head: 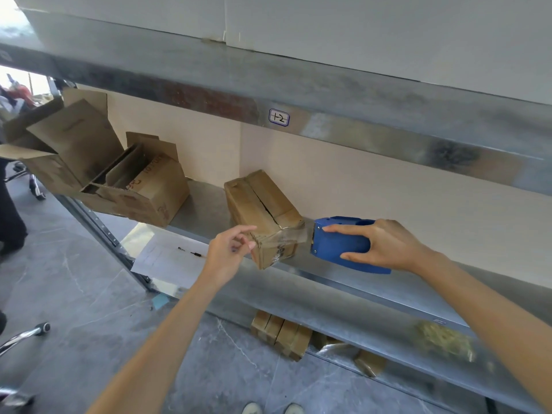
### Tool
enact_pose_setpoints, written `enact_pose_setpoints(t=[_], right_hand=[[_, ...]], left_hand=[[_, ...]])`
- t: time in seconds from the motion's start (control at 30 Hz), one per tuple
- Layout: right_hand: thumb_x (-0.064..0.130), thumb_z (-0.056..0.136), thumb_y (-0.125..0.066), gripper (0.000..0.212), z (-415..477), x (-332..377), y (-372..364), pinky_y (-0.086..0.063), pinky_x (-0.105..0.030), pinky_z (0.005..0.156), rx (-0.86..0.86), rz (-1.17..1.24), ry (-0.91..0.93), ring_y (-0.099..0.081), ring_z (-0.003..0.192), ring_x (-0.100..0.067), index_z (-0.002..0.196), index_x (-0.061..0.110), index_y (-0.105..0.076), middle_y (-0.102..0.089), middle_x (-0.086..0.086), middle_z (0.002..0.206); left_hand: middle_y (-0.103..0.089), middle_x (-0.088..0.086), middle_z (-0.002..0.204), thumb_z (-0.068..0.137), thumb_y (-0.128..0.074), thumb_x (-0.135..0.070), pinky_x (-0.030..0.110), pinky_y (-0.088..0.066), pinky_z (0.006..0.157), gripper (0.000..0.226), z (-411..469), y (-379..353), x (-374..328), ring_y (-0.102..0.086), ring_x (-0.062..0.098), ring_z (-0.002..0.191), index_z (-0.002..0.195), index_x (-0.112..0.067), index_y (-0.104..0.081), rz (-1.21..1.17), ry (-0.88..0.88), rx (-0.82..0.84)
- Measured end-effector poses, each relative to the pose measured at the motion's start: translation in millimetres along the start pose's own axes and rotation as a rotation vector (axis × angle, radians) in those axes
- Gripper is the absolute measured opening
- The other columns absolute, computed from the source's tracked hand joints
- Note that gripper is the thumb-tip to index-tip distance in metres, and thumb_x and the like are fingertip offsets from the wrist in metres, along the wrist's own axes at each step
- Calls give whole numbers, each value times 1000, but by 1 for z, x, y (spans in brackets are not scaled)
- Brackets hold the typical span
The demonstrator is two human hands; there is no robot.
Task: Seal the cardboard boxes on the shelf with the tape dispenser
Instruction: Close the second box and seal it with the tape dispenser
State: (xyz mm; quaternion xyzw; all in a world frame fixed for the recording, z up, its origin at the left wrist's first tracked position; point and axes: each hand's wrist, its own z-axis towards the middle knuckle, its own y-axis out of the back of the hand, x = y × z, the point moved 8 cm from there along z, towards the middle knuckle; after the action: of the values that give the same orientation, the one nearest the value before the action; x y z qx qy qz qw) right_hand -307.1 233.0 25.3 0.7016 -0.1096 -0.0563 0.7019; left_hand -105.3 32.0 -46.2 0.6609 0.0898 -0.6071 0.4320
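Taping of 1 small box just begun; 2 open boxes not yet sealed.

The small box (pixel 263 210) is set on the middle shelf (pixel 206 210), close to its front edge. A strip of clear tape (pixel 295 236) is stuck on the box's near end and stretched to the mouth of the blue tape dispenser (pixel 334 246). The dispenser is gripped by the right hand (pixel 385 246) just right of the box, fingers over the top and thumb beneath. The left hand (pixel 230 252) is held at the box's near left corner with fingers loosely curled; whether anything is pinched cannot be told. The top seam gapes, with no tape seen along it, so this box is judged barely started. Further left on the same shelf, 1 large open box (pixel 74 156) and 1 smaller open box (pixel 149 189) are seen with flaps up. Most of the task is judged left.
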Motion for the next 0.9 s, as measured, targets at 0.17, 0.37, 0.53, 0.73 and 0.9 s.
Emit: enact_pose_setpoints(t=[0.17,0.37,0.53,0.73,0.9], right_hand=[[54,89,-59,62,1,-1,-10,-46,-25,65,3,17,9,-43,53,-13,132,73,-17,-54,3,58],[55,88,-60,65,1,-3,-15,-49,-28,61,-26,17,-1,-39,47,-12,134,71,-18,-48,4,52],[54,87,-61,64,1,-4,-15,-51,-30,61,-42,15,4,-38,47,-11,135,69,-21,-50,2,53],[56,88,-59,67,5,-4,-21,-47,-27,59,-19,17,29,-40,48,-11,131,77,-13,-53,2,55],[54,89,-59,68,7,-4,-19,-47,-26,58,-14,9,27,-45,51,-14,133,73,-12,-53,1,55]], left_hand=[[-64,-6,76,90,-69,-2,14,-47,74,37,-2,-6,11,-62,4,74,115,-28,-70,-60,-7,-106],[-58,-6,106,88,-70,2,9,-44,70,36,-11,-13,9,-61,8,75,113,-23,-72,-74,-70,-272],[-49,-5,139,86,-72,1,10,-46,74,29,-9,-13,10,-62,9,69,111,-14,-74,-58,-101,-266],[-55,-16,136,78,-74,1,29,-55,76,33,-8,-19,5,-63,9,78,102,-19,-64,87,-163,-222],[-65,-9,125,74,-76,-5,38,-44,95,32,1,-16,1,-51,19,122,98,-21,-63,366,-254,-295]])
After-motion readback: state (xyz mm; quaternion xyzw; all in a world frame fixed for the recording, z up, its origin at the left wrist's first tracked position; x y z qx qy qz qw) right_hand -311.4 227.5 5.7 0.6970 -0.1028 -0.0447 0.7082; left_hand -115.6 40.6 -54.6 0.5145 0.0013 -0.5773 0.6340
